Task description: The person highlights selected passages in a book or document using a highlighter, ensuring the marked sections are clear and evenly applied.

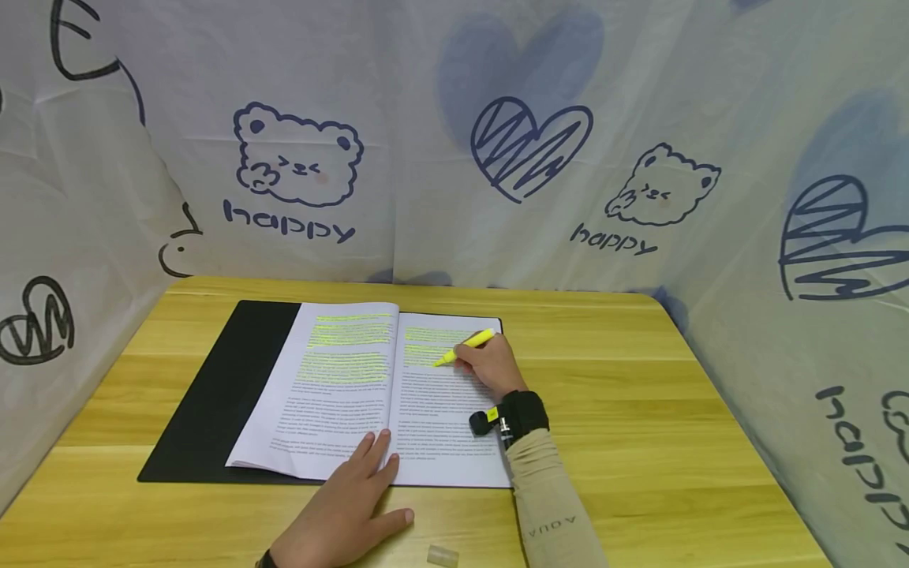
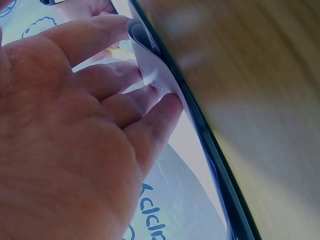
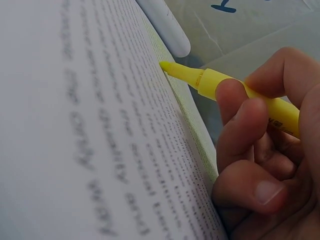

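A yellow highlighter point(image 1: 465, 348) is held between the thumb and fingers of my right hand point(image 1: 495, 366), its tip down at a printed line on the right page point(image 1: 454, 442). In the right wrist view the highlighter point(image 3: 215, 84) slants toward the text, near yellow-marked lines. My left hand point(image 1: 348, 501) rests with fairly straight fingers on the lower edge of the open booklet, around its centre fold. The left page point(image 1: 334, 394) carries yellow bands over its upper half. In the left wrist view the fingers point(image 2: 155, 130) touch the curved paper edge.
Under the pages lies a black folder cover point(image 1: 213, 394), showing at the left. A small translucent cap-like piece point(image 1: 443, 556) sits on the wooden table point(image 1: 639, 442) near the front edge. Printed fabric point(image 1: 419, 158) hangs around the table's back and sides.
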The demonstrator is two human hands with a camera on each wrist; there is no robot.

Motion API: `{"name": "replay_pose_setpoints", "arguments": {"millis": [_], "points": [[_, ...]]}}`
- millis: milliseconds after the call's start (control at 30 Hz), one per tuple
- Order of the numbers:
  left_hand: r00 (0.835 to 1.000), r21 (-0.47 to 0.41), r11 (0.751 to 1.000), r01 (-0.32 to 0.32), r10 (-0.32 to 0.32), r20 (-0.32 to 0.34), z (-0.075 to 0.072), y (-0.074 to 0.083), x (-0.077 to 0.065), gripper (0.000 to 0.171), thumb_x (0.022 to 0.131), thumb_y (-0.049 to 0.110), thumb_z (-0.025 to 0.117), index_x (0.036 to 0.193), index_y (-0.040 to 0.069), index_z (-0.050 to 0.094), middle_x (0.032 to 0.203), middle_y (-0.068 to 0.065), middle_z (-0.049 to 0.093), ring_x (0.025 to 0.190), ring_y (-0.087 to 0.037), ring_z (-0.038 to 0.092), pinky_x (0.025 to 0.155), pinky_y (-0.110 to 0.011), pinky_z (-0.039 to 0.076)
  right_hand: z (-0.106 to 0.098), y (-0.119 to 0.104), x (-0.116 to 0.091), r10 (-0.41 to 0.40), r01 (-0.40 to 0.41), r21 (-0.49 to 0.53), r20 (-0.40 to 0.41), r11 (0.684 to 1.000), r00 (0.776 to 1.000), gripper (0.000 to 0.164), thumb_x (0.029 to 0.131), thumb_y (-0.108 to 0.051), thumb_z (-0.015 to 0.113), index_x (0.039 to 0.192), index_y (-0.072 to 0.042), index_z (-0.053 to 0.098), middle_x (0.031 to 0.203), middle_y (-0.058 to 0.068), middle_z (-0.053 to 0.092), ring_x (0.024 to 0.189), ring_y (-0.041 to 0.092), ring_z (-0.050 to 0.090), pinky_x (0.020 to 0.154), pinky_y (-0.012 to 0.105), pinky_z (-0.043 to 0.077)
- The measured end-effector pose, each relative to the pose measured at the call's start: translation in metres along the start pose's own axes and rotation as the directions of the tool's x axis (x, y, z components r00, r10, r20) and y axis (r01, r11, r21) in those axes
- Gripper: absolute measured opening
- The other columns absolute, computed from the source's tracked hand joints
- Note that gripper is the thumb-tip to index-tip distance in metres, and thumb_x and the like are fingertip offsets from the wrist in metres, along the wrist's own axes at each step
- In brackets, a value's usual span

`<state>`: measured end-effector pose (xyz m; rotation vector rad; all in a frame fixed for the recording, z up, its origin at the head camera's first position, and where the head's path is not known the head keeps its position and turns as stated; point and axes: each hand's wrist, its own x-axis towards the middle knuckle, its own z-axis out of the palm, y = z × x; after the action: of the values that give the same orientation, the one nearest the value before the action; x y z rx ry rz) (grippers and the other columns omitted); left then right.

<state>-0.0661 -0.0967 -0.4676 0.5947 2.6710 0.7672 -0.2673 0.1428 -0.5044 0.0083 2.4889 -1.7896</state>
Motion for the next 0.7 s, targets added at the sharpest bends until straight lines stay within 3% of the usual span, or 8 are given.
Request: {"name": "replay_pose_setpoints", "arguments": {"millis": [300, 700], "points": [[1.000, 0.008, 1.000, 0.000, 0.000, -0.008, 0.0005, 0.0000, 0.0000, 0.083, 0.087, 0.064, 0.053, 0.143, 0.004, 0.043, 0.159, -0.011, 0.018, 0.146, -0.033, 0.009, 0.111, -0.056, 0.021, -0.0012, -0.0003, -0.0001, -0.002, 0.002, -0.014, -0.011, 1.000, 1.000, 0.025, 0.081, -0.032, 0.071, 0.083, -0.008, 0.068, 0.072, 0.011, 0.064, 0.061, 0.021, 0.055, 0.054, 0.029, 0.039], [1.000, 0.012, 1.000, -0.007, 0.007, -0.011, 0.0004, 0.0004, -0.0005, 0.082, 0.087, 0.064, 0.053, 0.142, 0.004, 0.044, 0.159, -0.012, 0.019, 0.146, -0.033, 0.010, 0.111, -0.056, 0.021, -0.0028, 0.0005, 0.0003, 0.006, -0.006, -0.016, -0.016, 1.000, 1.000, 0.024, 0.080, -0.031, 0.071, 0.083, -0.008, 0.068, 0.072, 0.011, 0.064, 0.062, 0.022, 0.056, 0.057, 0.029, 0.043]]}}
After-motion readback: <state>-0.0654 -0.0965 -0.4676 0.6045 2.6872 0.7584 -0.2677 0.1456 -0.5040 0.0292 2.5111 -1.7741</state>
